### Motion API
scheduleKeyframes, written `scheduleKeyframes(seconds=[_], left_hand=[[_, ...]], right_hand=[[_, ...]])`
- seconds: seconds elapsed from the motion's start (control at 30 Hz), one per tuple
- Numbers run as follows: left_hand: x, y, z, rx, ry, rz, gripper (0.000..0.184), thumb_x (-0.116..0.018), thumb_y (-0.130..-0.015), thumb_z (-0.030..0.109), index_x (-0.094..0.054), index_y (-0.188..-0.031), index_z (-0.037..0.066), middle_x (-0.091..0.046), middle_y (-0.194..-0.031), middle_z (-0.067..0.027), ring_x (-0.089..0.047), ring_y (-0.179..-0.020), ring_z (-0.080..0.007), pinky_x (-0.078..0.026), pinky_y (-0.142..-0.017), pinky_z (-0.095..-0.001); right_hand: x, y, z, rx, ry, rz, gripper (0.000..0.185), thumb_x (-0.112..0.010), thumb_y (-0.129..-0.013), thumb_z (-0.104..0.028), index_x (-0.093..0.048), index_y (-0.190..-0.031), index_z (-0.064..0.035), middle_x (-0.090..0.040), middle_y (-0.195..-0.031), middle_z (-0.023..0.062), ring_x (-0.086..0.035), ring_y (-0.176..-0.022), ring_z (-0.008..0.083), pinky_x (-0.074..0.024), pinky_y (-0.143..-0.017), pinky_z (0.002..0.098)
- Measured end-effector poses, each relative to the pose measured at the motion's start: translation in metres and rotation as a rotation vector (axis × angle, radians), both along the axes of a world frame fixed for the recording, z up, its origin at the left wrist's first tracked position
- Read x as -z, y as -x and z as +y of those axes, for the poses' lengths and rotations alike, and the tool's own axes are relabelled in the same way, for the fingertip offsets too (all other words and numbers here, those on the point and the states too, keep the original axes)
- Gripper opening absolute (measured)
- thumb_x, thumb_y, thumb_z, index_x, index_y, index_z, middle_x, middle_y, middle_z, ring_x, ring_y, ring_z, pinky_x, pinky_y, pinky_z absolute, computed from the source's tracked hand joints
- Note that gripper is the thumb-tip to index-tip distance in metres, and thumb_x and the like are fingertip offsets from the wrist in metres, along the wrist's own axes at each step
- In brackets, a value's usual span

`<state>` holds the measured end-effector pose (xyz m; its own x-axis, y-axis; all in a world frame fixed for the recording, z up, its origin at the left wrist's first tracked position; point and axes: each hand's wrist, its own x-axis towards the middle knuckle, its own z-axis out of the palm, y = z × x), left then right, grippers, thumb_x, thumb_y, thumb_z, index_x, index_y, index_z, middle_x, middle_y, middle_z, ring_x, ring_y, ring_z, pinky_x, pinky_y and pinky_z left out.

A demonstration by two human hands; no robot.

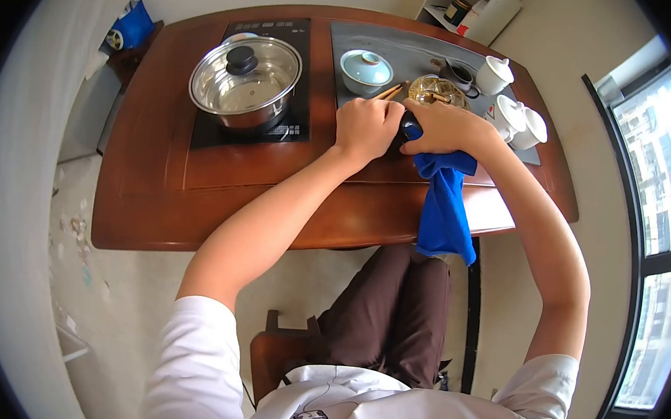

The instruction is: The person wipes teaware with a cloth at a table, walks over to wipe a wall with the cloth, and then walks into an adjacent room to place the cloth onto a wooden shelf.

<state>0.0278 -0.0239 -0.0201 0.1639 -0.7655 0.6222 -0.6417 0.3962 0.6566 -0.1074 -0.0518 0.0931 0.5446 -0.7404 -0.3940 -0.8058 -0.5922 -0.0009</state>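
Bench (328, 209), near side: left hand (367, 126) curled fist-like, whether gripping, I can't tell; right hand (446, 129) part-closed, thumb and fingers about a glossy dark object (412, 127). From that object: blue cloth (446, 209) hanging at five o'clock, lidded bowl (366, 71) at eleven, pot (246, 90) at nine.
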Motion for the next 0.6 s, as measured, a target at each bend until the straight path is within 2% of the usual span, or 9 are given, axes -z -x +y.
scheduleKeyframes(seconds=[0.23,0.3,0.33,0.37,0.4,0.43,0.5,0.57,0.6], left_hand=[[0.0,-0.006,-0.003,-0.027,0.111,0.032,0.038,-0.05,-0.089,0.023,-0.064,-0.06,0.002,-0.055,-0.053,-0.0188,-0.059,-0.05,-0.0356,-0.046,-0.049,-0.0429],[0.004,-0.005,-0.007,-0.024,0.199,0.028,0.037,-0.052,-0.089,0.021,-0.062,-0.059,0.003,-0.054,-0.052,-0.0179,-0.058,-0.048,-0.0352,-0.045,-0.047,-0.0419],[-0.003,-0.005,-0.001,-0.019,0.239,-0.002,0.037,-0.053,-0.089,0.019,-0.059,-0.056,0.004,-0.054,-0.051,-0.0167,-0.057,-0.046,-0.0344,-0.043,-0.045,-0.041],[-0.003,-0.005,0.002,-0.001,0.217,0.023,0.037,-0.054,-0.088,0.02,-0.059,-0.055,0.004,-0.054,-0.051,-0.0161,-0.057,-0.046,-0.0347,-0.044,-0.045,-0.0417],[-0.005,-0.004,0.004,0.013,0.201,0.049,0.037,-0.054,-0.087,0.02,-0.059,-0.054,0.005,-0.055,-0.051,-0.0155,-0.057,-0.046,-0.035,-0.045,-0.045,-0.0424],[-0.007,-0.003,0.004,0.027,0.19,0.075,0.036,-0.054,-0.086,0.021,-0.059,-0.054,0.005,-0.056,-0.051,-0.015,-0.058,-0.046,-0.0353,-0.046,-0.046,-0.0431],[-0.006,0.0,0.002,0.042,0.155,0.08,0.036,-0.054,-0.086,0.021,-0.06,-0.054,0.006,-0.057,-0.052,-0.015,-0.058,-0.046,-0.035,-0.046,-0.046,-0.0437],[-0.006,0.005,0.003,0.027,0.157,0.07,0.037,-0.053,-0.086,0.021,-0.06,-0.054,0.006,-0.057,-0.052,-0.0151,-0.058,-0.047,-0.0355,-0.047,-0.047,-0.0444],[-0.001,0.005,0.0,0.076,0.168,0.061,0.037,-0.054,-0.088,0.021,-0.059,-0.055,0.004,-0.058,-0.054,-0.0163,-0.06,-0.051,-0.0361,-0.047,-0.05,-0.044]], right_hand=[[-0.017,0.004,-0.002,-0.096,0.057,0.037,0.075,-0.074,-0.07,-0.046,-0.05,-0.134,-0.0134,-0.064,-0.114,0.024,-0.061,-0.106,0.0409,-0.0476,-0.092,0.0465],[-0.058,0.004,-0.001,-0.045,-0.024,-0.047,0.069,-0.074,-0.071,-0.045,-0.052,-0.131,-0.0171,-0.065,-0.114,0.0204,-0.061,-0.107,0.0352,-0.0472,-0.093,0.0418],[-0.054,0.025,-0.027,-0.148,0.082,-0.191,0.064,-0.076,-0.072,-0.041,-0.053,-0.128,-0.0178,-0.066,-0.11,0.0164,-0.064,-0.098,0.0295,-0.0493,-0.087,0.038],[-0.077,0.022,-0.03,-0.066,0.068,-0.188,0.06,-0.077,-0.074,-0.037,-0.053,-0.126,-0.0175,-0.067,-0.108,0.0122,-0.064,-0.091,0.0228,-0.0501,-0.081,0.0352],[-0.091,0.02,-0.04,0.147,-0.039,-0.237,0.058,-0.077,-0.075,-0.035,-0.054,-0.125,-0.0172,-0.068,-0.106,0.0085,-0.064,-0.089,0.0187,-0.0502,-0.079,0.0345],[-0.093,0.023,-0.059,0.017,0.037,-0.315,0.062,-0.075,-0.073,-0.047,-0.057,-0.124,-0.0171,-0.066,-0.106,0.0106,-0.064,-0.09,0.022,-0.0507,-0.08,0.0351],[-0.094,0.01,-0.101,-0.04,0.102,-0.23,0.062,-0.075,-0.072,-0.047,-0.058,-0.122,-0.0144,-0.067,-0.107,0.012,-0.064,-0.094,0.0236,-0.0505,-0.083,0.0364],[-0.086,-0.019,-0.126,0.017,0.103,-0.064,0.066,-0.076,-0.071,-0.045,-0.056,-0.126,-0.0151,-0.063,-0.117,0.0145,-0.061,-0.104,0.0264,-0.0472,-0.09,0.0373],[-0.077,-0.028,-0.138,0.021,0.098,-0.032,0.071,-0.076,-0.068,-0.049,-0.057,-0.127,-0.0144,-0.063,-0.12,0.0153,-0.061,-0.106,0.0295,-0.0467,-0.093,0.0397]])
